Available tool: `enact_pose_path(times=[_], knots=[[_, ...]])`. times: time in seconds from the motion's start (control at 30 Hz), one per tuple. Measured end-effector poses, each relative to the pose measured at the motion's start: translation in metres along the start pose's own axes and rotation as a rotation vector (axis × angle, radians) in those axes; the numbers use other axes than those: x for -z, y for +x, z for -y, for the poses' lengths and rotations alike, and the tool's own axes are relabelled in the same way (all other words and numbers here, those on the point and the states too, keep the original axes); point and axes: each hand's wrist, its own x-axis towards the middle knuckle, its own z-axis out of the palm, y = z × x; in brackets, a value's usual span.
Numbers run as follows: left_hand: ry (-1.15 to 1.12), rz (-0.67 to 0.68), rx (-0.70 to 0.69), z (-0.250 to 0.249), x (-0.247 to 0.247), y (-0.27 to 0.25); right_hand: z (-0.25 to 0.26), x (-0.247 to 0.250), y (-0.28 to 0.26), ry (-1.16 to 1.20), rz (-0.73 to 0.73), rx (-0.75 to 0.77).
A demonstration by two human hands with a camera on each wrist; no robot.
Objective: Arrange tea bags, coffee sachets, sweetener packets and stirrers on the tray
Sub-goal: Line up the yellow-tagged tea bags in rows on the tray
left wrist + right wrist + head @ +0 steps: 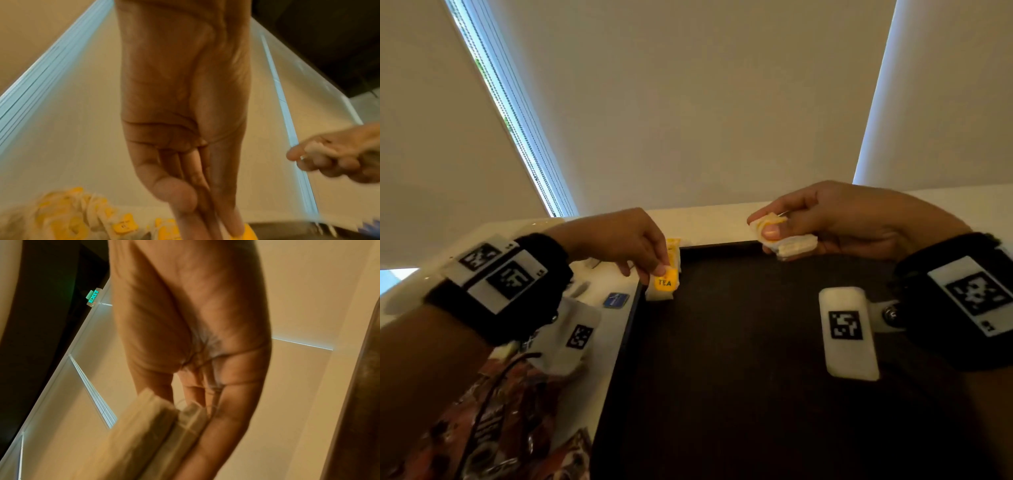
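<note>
- The left hand [626,240] is reaching down at the far left corner of the dark tray [739,394], its fingertips [659,269] pinching the yellow tag [666,281] printed "TEA", which belongs to a tea bag [659,294] lying right at the tray's left rim.
- In the left wrist view the thumb is pressing against the long fingers, closing narrowly on the yellow tag at the lower edge.
- More tea bags with yellow tags [86,217] are lying in a blurred heap below and to the left of that hand; another yellow one [673,250] is sitting just behind the fingers at the tray's corner.
- The right hand [849,219] is hovering over the tray's far edge, curling round a small stack of pale tea bags [787,240], with the thumb lying across the top.
- The right wrist view is showing the same pale stack [152,426] held between thumb and fingers.
- A blue sachet [616,299] is lying on the white surface [709,219] left of the tray.
- Brown patterned packets [493,428] are lying on the surface in the near left corner.
</note>
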Motion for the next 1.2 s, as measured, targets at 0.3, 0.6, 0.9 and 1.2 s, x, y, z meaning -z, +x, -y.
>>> enact_pose_path(times=[0.3, 0.6, 0.9, 1.2], knots=[[0.092, -0.010, 0.027, 0.022, -0.007, 0.020, 0.000, 0.002, 0.001, -0.019, 0.000, -0.014], [0.128, -0.126, -0.063, 0.029, -0.009, 0.026, 0.001, 0.005, 0.003, -0.011, -0.007, -0.027], [0.259, -0.244, -0.062, 0.031, -0.015, 0.033, 0.001, 0.003, 0.002, -0.025, 0.004, -0.026], [0.465, -0.241, -0.190, 0.021, -0.026, 0.023, 0.001, 0.002, 0.002, -0.034, 0.003, -0.036]])
